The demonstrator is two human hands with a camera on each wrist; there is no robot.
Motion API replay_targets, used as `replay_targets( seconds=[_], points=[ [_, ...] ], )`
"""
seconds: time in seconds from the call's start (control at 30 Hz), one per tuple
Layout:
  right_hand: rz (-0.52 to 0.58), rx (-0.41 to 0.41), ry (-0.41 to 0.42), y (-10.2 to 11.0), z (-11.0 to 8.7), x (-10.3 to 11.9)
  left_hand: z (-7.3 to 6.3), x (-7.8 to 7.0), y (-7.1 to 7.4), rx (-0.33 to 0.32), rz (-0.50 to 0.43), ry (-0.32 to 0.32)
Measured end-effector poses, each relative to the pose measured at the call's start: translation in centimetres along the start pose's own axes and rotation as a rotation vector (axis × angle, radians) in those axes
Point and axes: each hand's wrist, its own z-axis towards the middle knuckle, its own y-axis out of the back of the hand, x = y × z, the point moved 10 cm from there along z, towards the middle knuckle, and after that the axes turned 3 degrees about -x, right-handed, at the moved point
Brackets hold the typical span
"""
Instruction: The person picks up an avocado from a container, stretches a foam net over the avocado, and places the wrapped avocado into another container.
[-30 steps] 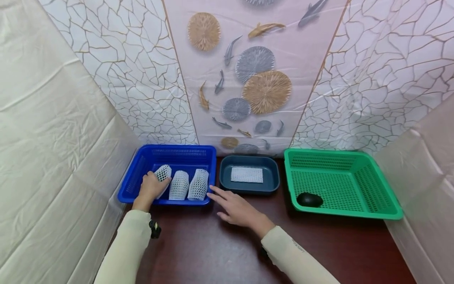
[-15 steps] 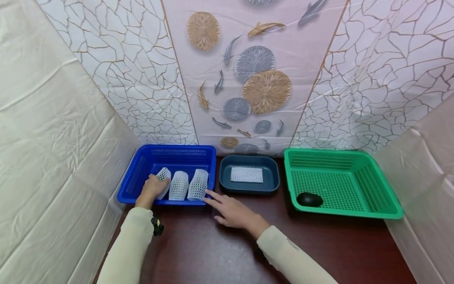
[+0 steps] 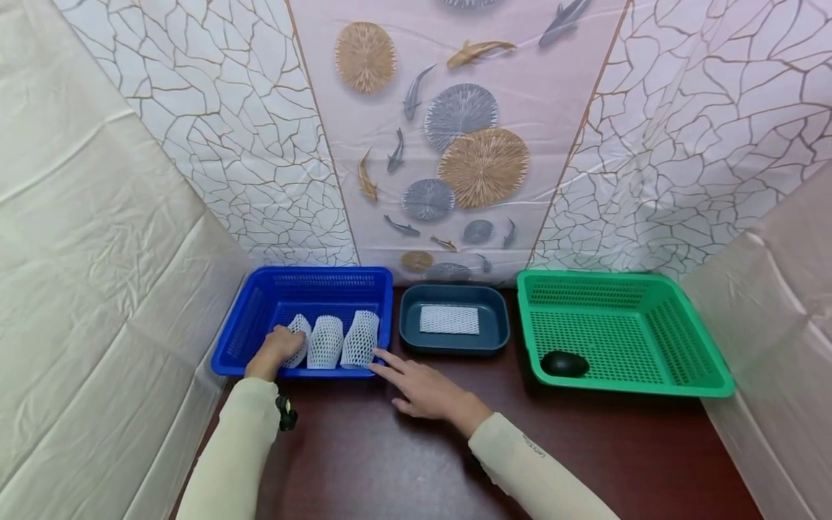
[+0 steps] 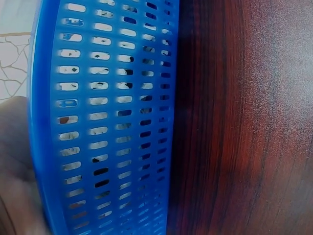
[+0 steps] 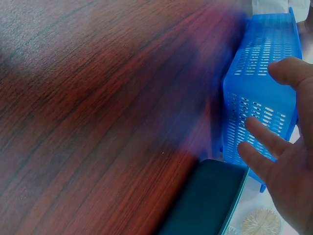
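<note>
Head: left grip point(image 3: 274, 349) is pinching the leftmost white net sleeve point(image 3: 298, 347) inside the blue basket point(image 3: 325, 272); two more sleeves point(image 3: 325, 343) are sitting just right of it. Right grip point(image 3: 422, 388) is holding its fingers spread by the basket's near-right corner. Left wrist: blue basket is hiding the grip's fingertips. Right wrist: dark tray point(image 5: 205, 200) is sitting near the spread fingers.

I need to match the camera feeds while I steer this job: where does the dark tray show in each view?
Head: the dark tray is slightly right of and below centre, just right of the blue basket.
Left wrist: not in it.
Right wrist: at the bottom, right of centre, cut off by the lower edge.
Shared landmark: the blue basket, visible in all three.
</note>
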Motion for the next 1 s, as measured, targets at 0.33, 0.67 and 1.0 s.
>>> replay_targets(
  seconds=[0.33,0.67,1.0],
  points=[
    [0.018,0.011,-0.01,-0.1,0.1,0.0,-0.5,0.0,0.1,0.015,-0.025,0.04],
    [0.033,0.023,-0.034,-0.4,0.0,-0.2,-0.8,-0.1,0.2,-0.02,-0.036,0.04],
    [0.048,-0.028,-0.025,0.5,-0.5,-0.4,-1.4,-1.2,2.0,-0.174,0.037,-0.03]
  ],
)
